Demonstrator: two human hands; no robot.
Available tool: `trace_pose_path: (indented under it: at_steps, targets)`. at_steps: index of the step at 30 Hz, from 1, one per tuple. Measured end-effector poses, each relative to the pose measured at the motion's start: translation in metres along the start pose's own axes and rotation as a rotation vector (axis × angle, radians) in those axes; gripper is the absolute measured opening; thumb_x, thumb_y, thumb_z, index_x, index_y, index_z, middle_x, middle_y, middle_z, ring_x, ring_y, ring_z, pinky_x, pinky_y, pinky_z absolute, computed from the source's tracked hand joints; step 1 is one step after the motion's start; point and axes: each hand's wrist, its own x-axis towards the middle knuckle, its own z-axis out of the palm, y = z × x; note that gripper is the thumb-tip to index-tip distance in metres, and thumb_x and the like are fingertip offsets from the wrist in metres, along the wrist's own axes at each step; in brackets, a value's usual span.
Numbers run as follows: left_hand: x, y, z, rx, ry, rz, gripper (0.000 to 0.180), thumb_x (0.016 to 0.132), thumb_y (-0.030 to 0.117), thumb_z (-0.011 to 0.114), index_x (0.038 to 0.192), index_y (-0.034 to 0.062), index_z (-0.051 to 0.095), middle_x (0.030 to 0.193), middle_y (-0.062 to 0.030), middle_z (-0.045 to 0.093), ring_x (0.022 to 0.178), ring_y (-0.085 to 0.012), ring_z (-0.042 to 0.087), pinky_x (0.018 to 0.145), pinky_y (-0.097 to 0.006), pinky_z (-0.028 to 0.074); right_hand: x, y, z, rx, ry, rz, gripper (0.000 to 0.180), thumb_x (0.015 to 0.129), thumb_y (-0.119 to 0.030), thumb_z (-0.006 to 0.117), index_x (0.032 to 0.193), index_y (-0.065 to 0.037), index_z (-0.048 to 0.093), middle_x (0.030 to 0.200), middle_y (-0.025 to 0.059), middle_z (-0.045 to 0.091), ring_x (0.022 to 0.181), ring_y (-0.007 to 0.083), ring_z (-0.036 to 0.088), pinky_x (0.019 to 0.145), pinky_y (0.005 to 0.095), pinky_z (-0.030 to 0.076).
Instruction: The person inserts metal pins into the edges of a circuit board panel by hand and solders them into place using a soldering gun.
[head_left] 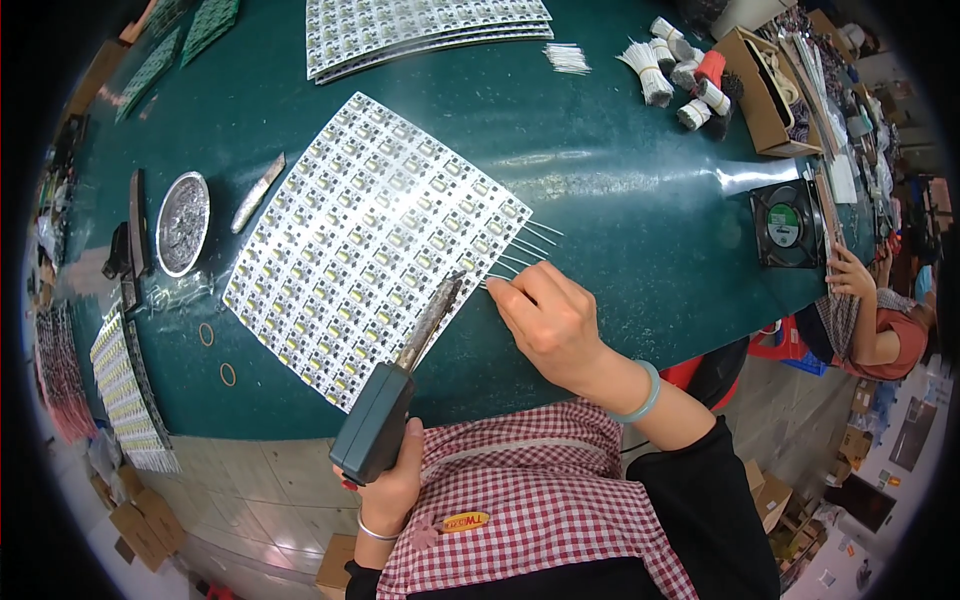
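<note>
My left hand [397, 488] is wrapped round the dark green handle of a soldering gun [374, 424]. Its metal barrel slants up to the right, and the tip meets the right edge of a white LED circuit board panel [350, 240]. That panel lies turned at an angle on the green table and carries rows of small yellowish LEDs. Several short white wires [535, 243] stick out from its right edge. There my right hand [550, 322] has thumb and forefinger pinched on a white wire whose end is near the tip. The fingers hide part of that wire.
Left of the panel are a round dish of solder residue [184, 225], a solder bar [258, 194] and two rubber bands [228, 375]. More panels [430, 30] are stacked at the back. Wire bundles [650, 75], a cardboard box [757, 95] and a black fan [786, 225] stand right. Another person [880, 330] sits beyond.
</note>
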Motion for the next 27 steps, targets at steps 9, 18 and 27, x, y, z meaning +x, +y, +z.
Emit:
trace_pose_path:
  at_steps: [9, 18, 27]
  targets:
    - [0.002, 0.012, -0.001, 0.117, -0.012, 0.083, 0.040, 0.077, -0.005, 0.077, 0.116, -0.0042, 0.066, 0.104, -0.0106, 0.071, 0.090, -0.0171, 0.068, 0.082, -0.029, 0.055, -0.004, -0.002, -0.008, 0.004, 0.006, 0.036, 0.023, 0.072, 0.004, 0.075, 0.094, -0.001, 0.069, 0.074, 0.0062, 0.057, 0.064, 0.0204, 0.057, 0.049, 0.0312, 0.045]
    - [0.003, 0.015, -0.002, 0.072, 0.027, 0.071, 0.041, 0.076, -0.003, 0.080, 0.114, -0.0040, 0.066, 0.101, -0.0093, 0.071, 0.089, -0.0165, 0.068, 0.081, -0.029, 0.055, -0.001, -0.016, -0.015, 0.082, 0.092, 0.011, 0.027, 0.071, 0.002, 0.069, 0.098, -0.002, 0.064, 0.075, 0.0055, 0.055, 0.061, 0.0201, 0.055, 0.049, 0.0301, 0.044]
    - [0.002, 0.015, -0.005, 0.156, -0.015, 0.068, 0.030, 0.076, 0.001, 0.081, 0.104, -0.0036, 0.070, 0.097, -0.0071, 0.072, 0.083, -0.0137, 0.066, 0.076, -0.027, 0.053, 0.000, -0.009, 0.006, 0.062, 0.046, -0.014, 0.025, 0.069, 0.000, 0.068, 0.094, -0.001, 0.065, 0.076, 0.0058, 0.056, 0.064, 0.0204, 0.057, 0.053, 0.0302, 0.046]
